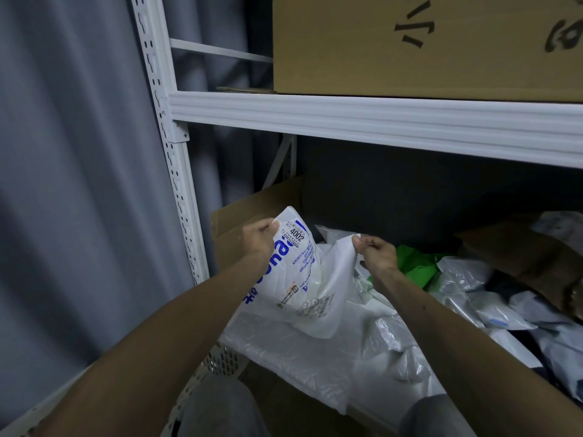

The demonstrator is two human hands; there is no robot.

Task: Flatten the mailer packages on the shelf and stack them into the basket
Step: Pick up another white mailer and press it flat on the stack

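- Head view: left hand (258,240) and right hand (376,253), fingers clenched on the top corners, hold a white printed mailer (303,279) above the shelf (183,190) pile.
- It is thin, glossy film, creased, not flat.
- Crumpled grey and green mailers (467,275) remain; perforated basket (217,361) below, contents hidden.

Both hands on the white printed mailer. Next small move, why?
Probably spread left hand and right hand apart to draw the white plastic mailer with blue print taut: each pinches its top edge, and it hangs creased between them, not yet flat.
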